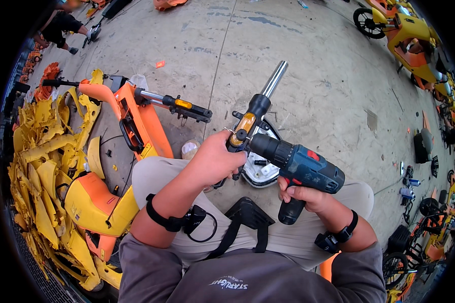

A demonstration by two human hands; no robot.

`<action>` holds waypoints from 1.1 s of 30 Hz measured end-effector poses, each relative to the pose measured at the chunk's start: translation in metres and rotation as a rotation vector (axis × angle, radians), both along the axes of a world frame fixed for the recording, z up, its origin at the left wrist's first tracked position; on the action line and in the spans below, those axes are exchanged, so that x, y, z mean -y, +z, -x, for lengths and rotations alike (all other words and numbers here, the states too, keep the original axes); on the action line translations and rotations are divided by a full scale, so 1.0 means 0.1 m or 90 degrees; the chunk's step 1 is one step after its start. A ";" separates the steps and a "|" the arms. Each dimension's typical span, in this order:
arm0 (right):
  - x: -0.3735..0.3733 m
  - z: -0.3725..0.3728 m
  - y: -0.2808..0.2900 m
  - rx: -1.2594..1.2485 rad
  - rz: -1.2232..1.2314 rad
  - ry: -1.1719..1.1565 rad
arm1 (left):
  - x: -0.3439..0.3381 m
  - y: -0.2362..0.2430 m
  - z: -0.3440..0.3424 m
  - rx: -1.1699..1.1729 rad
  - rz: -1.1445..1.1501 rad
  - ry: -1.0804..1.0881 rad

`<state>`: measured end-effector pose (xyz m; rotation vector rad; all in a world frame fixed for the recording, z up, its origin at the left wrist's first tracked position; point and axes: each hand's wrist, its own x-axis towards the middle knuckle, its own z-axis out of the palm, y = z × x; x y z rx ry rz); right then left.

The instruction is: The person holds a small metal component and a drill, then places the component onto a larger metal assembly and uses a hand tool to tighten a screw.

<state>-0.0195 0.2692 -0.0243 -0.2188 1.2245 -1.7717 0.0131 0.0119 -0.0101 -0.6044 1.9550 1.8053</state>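
Observation:
My left hand (pixel 215 159) is closed around the lower end of a fork leg (pixel 258 105), a black tube with a bright metal rod and an amber reflector (pixel 246 121). The rod points up and away to the right. In my right hand (pixel 306 196) is a dark blue cordless drill (pixel 312 167), held by its grip with a finger at the red trigger. Its black chuck faces left, close beside the reflector. A thin bit shows near the tube; whether it touches a screw I cannot tell. Below sits a white container (pixel 260 174), partly hidden.
An orange and yellow scooter frame (pixel 146 121) lies at left, with another fork leg (pixel 174 102) on it. Beyond it is a heap of broken yellow panels (pixel 45 177). Yellow scooters (pixel 414 48) stand at far right. Another person (pixel 63 28) is at upper left.

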 end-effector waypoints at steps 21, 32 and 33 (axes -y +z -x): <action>0.00 0.02 0.06 -0.020 -0.007 0.010 | 0.00 0.05 0.00 -0.007 -0.007 0.006; -0.14 0.14 0.05 -0.070 0.033 -0.117 | 0.08 -0.04 0.03 0.011 -0.067 0.064; -0.13 0.14 0.07 -0.060 0.029 -0.127 | 0.09 -0.06 0.02 0.005 -0.101 0.075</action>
